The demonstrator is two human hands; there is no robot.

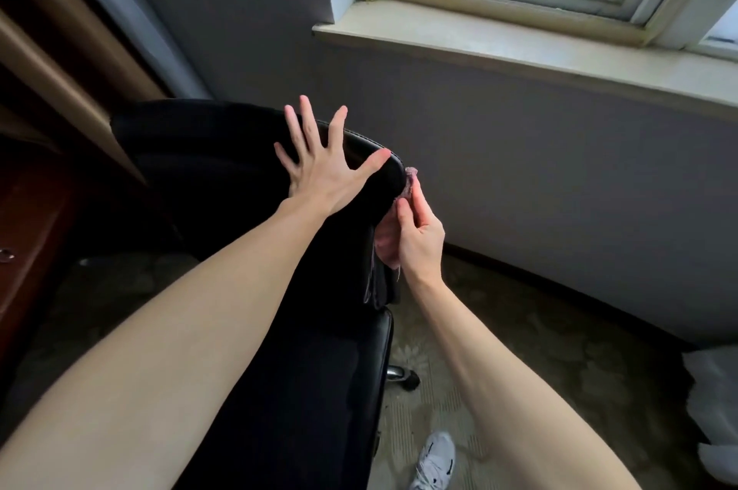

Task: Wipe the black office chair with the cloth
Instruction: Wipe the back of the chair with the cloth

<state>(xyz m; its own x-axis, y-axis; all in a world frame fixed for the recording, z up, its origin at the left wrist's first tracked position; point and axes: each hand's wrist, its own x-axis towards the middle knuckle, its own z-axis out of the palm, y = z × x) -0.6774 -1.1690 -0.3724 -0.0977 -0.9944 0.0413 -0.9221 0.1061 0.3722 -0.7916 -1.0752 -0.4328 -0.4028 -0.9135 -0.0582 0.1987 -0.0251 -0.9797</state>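
Chair (223, 154): my left hand (319, 174) splayed flat on top; right hand (415, 238) pinching cloth (410, 180) against its right edge.

chair (223, 170): black, glossy, standing upright, backrest top in view
cloth (410, 183): pinkish, bunched, pressing vs backrest's rt edge

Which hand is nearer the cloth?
Right. The right hand pinches the cloth against the chair's side edge; the left hand rests spread on the chair's top, not touching the cloth.
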